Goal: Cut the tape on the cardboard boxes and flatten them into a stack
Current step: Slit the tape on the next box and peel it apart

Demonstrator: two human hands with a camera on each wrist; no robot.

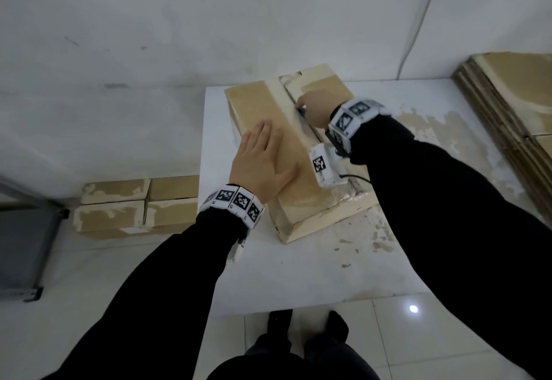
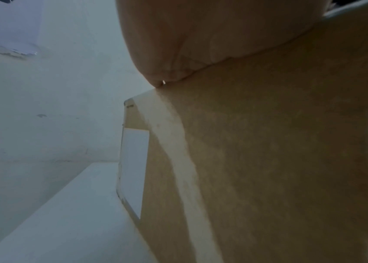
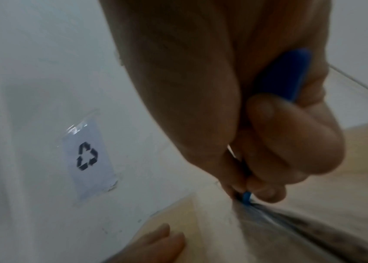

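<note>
Judging by its thin walls, the tan, oblong cardboard box (image 1: 263,116) on the white table (image 1: 313,275) should be light, stiff and apt to slide, so it wants pinning on its top panel. The left hand (image 1: 260,164) presses flat there, fingers straight. The right hand (image 1: 313,107) clenches a blue plastic cutter (image 3: 284,74), its tip in the taped centre seam (image 1: 282,95); the tape looks pale and glossy.

Brown cardboard box (image 1: 263,116) lying flat on white table, pale tape (image 1: 288,116) along its top seam, partly slit
</note>
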